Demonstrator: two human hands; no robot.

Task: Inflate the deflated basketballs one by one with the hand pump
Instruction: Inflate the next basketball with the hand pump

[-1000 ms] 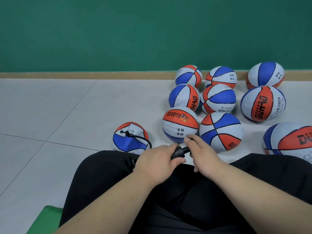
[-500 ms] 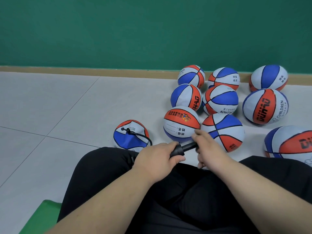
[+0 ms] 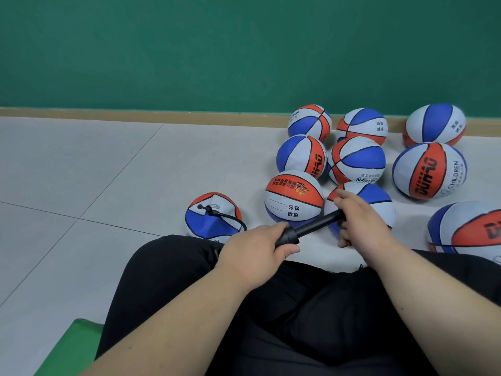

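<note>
A pale tiled floor (image 3: 113,169) is running back to a green wall. The left hand (image 3: 254,246) is wrapping its fingers around the black hand pump (image 3: 303,229) body, while the right hand (image 3: 360,218) is gripping its handle, rod drawn out. The hose is reaching the sagging deflated basketball (image 3: 212,215) lying just beyond the knee; round balls are clustering to the right.
</note>
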